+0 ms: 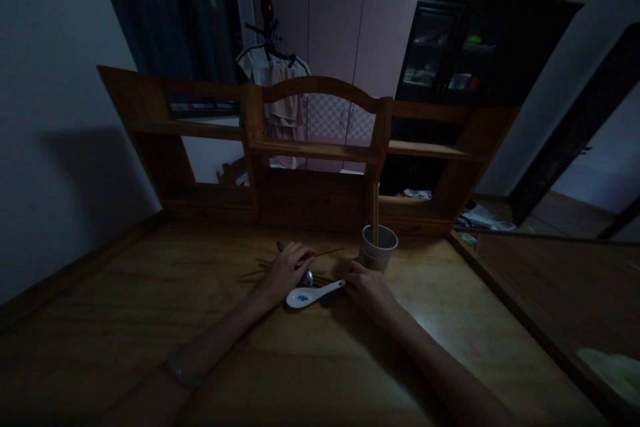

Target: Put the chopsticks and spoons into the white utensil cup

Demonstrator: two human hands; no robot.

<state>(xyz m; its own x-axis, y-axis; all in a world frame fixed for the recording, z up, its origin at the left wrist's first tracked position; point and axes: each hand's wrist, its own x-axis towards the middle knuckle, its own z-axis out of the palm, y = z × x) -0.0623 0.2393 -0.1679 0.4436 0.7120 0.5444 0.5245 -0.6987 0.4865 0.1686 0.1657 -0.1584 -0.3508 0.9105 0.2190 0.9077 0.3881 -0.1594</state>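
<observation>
My left hand (289,268) lies over a loose pile of thin chopsticks (253,274) and a metal spoon (309,278). Its fingers are bent together on one chopstick (330,252), which sticks out to the right past the fingertips. A white soup spoon (301,297) with a blue mark in its bowl rests in front, handle toward the right. My right hand (369,288) is closed, knuckles up, at the end of that handle; what its fingers hold, if anything, is hidden. Just behind it stands a pale cup (379,255) with upright chopsticks (375,213) in it.
The wooden desk (280,373) carries a low shelf unit (315,197) along its back edge. To the left is a white wall (55,167). Beyond stand a coat rack with clothes (285,93), a pink wardrobe (335,20) and a dark cabinet (500,47). The light is dim.
</observation>
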